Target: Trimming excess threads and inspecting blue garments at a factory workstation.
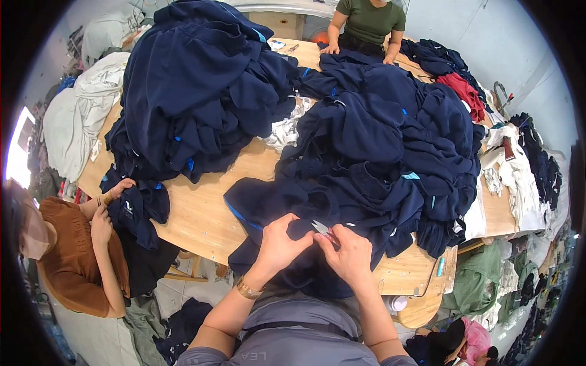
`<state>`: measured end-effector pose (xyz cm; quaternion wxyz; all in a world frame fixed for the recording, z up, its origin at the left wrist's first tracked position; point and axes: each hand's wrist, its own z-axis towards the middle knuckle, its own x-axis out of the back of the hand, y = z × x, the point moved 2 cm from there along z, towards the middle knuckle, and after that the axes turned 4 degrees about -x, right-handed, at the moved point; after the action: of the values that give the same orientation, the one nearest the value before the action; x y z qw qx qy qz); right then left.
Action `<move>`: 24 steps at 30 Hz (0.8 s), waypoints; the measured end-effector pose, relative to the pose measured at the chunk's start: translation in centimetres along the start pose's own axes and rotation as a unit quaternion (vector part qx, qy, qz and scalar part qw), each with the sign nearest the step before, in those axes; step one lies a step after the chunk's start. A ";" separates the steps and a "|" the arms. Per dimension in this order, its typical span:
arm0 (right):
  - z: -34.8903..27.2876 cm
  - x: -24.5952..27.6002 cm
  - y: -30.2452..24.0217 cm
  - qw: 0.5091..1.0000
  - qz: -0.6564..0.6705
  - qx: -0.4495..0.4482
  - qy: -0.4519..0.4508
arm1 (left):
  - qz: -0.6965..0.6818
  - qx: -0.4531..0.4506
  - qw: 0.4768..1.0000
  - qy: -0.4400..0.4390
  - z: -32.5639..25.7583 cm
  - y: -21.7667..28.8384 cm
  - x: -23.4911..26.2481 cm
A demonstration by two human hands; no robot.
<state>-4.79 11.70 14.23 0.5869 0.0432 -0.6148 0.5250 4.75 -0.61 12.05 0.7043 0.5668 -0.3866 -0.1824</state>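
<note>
A navy garment lies at the table's near edge and hangs down in front of me. My left hand is closed in a pinch on its cloth, a bracelet on the wrist. In my right hand I grip small thread snips with reddish handles. Their pale blades are apart and point up and left toward my left fingers, over the dark fabric. Any thread there is too fine to make out. Beyond both hands a broad heap of navy garments with bright blue bits covers the table.
A taller navy pile rises at the far left of the wooden table. One person in brown handles a garment at left; another in green stands opposite. White cloth lies at right. A stool stands below the table's right corner.
</note>
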 end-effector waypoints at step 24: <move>0.4 -2.4 7.1 0.971 0.190 -0.125 0.081 | 0.080 -0.047 0.986 -0.140 -0.8 -1.7 -0.2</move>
<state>-9.06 13.26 8.30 0.5250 -0.1903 -0.6230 0.5478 5.51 -0.42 10.37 0.6815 0.4690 -0.5166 -0.2207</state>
